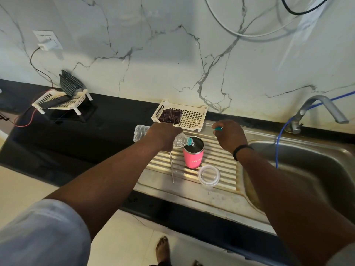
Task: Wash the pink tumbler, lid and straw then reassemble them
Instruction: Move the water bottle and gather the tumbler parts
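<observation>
The pink tumbler (193,157) stands upright and uncovered on the ribbed steel drainboard (221,166). My left hand (163,136) grips a clear plastic water bottle (141,132), tipped so its neck points into the tumbler's mouth. My right hand (229,136) hovers just right of the tumbler and pinches the small teal bottle cap (218,129). The clear round lid (209,175) lies flat on the drainboard in front of the tumbler. The metal straw (172,167) lies left of the tumbler, its upper end under my left hand.
A cream plastic basket (192,120) holding a dark checked cloth (171,115) sits behind the tumbler. The sink basin (299,169) is on the right with a tap (317,110) and blue hose (277,150). Another basket rack (59,101) stands far left on the black counter.
</observation>
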